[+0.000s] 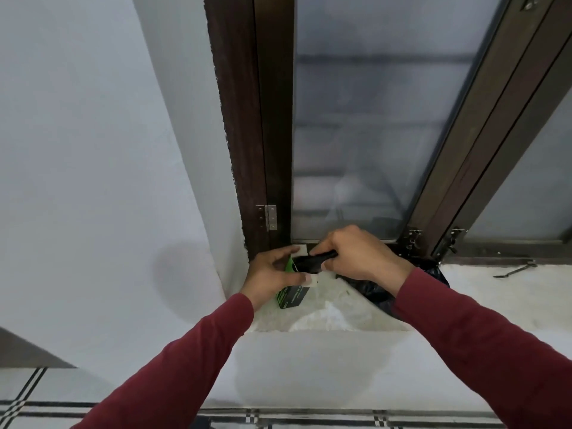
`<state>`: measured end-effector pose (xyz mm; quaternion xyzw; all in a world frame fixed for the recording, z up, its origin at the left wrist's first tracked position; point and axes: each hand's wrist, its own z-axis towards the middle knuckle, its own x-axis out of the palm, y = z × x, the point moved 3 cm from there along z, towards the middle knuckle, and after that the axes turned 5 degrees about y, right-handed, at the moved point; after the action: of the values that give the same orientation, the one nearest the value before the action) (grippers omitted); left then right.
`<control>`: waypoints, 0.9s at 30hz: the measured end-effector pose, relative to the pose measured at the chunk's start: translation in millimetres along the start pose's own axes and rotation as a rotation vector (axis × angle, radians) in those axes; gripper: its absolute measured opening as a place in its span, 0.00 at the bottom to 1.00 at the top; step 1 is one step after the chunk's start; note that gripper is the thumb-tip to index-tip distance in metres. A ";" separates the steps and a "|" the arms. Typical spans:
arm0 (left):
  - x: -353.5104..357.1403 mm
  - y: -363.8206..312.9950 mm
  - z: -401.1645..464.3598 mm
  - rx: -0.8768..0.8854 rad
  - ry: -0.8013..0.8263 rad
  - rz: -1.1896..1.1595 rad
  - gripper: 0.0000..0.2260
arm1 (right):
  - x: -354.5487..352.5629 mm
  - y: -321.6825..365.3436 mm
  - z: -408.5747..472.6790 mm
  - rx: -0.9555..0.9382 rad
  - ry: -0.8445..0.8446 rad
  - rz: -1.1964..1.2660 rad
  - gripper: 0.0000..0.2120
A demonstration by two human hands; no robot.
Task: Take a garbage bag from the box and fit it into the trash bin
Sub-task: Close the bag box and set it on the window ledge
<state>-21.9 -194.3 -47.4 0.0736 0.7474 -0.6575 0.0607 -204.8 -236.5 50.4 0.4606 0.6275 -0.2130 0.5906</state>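
A small green and black box (291,297) of garbage bags stands on the pale window sill (479,301) near the corner, its white flaps open. My left hand (272,272) grips the box around its open top. My right hand (356,253) pinches a rolled black garbage bag (312,261) that sticks out of the box's opening. The trash bin is not in view.
A crumpled black plastic bag (433,278) lies on the sill behind my right forearm. A dark wooden window frame (247,119) with frosted glass rises above. A metal window stay (515,269) lies on the sill at right. Tiled floor (309,419) shows below.
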 end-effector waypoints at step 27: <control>-4.1 9.9 -7.0 0.040 -0.120 -0.164 0.25 | 29.1 -16.0 22.9 0.320 -0.293 0.553 0.22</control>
<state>-15.9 -186.3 -55.4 -0.0261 0.7327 -0.6783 0.0498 -202.0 -253.3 13.8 0.6643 0.3464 -0.2045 0.6300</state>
